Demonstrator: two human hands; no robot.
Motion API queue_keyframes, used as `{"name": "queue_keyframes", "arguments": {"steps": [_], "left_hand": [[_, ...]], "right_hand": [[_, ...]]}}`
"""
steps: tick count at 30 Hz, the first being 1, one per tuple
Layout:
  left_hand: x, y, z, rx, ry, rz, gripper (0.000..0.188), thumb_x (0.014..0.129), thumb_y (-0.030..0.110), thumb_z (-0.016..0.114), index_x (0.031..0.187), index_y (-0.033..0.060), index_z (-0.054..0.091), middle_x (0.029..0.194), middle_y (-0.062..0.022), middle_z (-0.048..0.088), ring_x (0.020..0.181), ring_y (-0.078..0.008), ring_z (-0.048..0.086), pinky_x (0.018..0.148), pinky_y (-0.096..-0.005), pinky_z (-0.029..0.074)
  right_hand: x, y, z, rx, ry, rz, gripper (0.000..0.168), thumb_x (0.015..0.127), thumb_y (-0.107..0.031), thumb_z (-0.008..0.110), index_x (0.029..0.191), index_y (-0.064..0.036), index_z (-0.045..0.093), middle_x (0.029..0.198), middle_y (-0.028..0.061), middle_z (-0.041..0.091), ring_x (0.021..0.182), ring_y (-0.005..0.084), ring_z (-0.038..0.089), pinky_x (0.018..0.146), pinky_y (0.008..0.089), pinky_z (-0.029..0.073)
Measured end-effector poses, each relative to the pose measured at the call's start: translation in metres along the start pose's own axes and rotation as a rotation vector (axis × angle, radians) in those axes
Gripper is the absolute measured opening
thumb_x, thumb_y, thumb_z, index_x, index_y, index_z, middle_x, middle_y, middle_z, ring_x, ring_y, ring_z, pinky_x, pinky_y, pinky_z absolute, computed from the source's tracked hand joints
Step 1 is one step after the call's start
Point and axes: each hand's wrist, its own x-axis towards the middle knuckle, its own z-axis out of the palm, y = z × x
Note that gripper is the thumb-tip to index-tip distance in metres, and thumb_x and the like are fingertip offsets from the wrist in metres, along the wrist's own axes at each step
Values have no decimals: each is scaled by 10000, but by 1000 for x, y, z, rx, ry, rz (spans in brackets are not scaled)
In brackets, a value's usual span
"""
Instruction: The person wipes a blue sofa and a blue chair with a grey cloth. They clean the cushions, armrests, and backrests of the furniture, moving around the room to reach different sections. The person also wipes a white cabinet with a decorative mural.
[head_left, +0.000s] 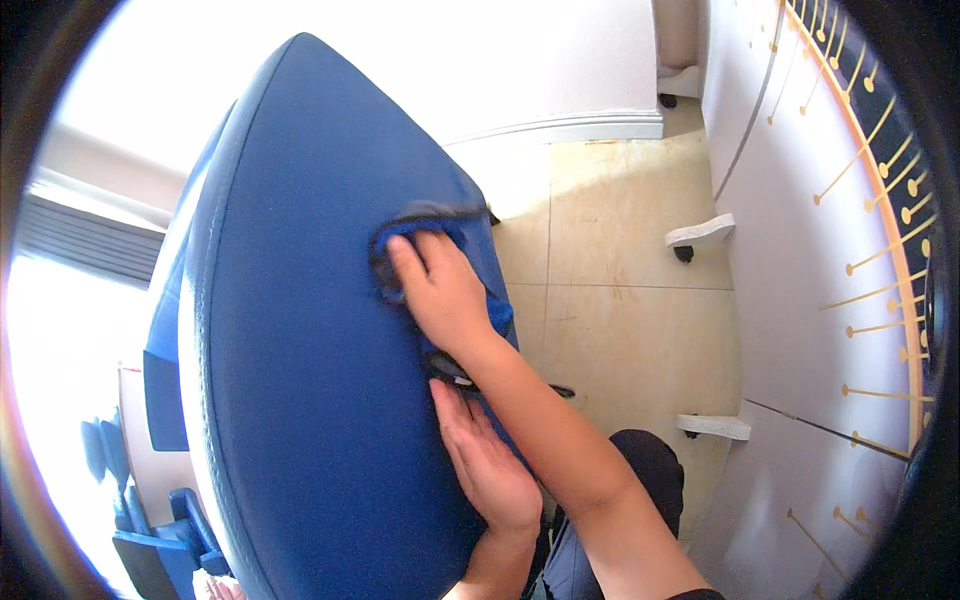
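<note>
A large blue padded surface (315, 300), with a stitched seam along its left side, lies before me. On it, near its right edge, is a soft blue item with black trim (384, 259), blurred in part. My right hand (444, 289) presses down on this item, its fingertips partly sunk into the blue part. Below it, my left hand (487, 461) lies with its fingers extended, the fingertips by a black-edged end of the item (448, 367). That hand appears to grip nothing. A black strap end (561, 391) sticks out past the right edge.
White panels on white feet with black casters (705, 231) stand to the right on the beige tiled floor (637, 337). A white wall with a baseboard (555, 124) is at the top. Blue chairs (161, 547) show at the lower left, beside a window blind (90, 232) farther up.
</note>
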Motion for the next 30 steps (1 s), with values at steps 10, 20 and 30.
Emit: {"name": "queue_keyframes", "arguments": {"steps": [10,20,30], "left_hand": [[25,-46,18,329,-63,46,695,1070,480,178,1552,-20,173,1642,-159,124,1518,-270,111,1215,-417,108],[60,-66,51,-149,12,141,790,1037,577,230,1553,-20,179,1584,-112,163,1444,-293,277,1195,-422,205],[70,-79,41,-1,-84,-68,634,1071,394,263,1557,-6,179,1635,-160,172,1520,-297,113,1220,-438,84]], "right_hand": [[9,95,-10,213,-100,406,680,973,-506,499,1308,84,547,1420,304,471,1344,417,432,1131,423,317],[83,50,1,277,-261,-139,570,983,-346,574,1393,33,462,1498,247,410,1423,365,352,1177,394,257],[123,189,2,254,-281,350,1029,834,-736,514,1465,66,383,1547,281,309,1453,393,266,1192,429,185]]}}
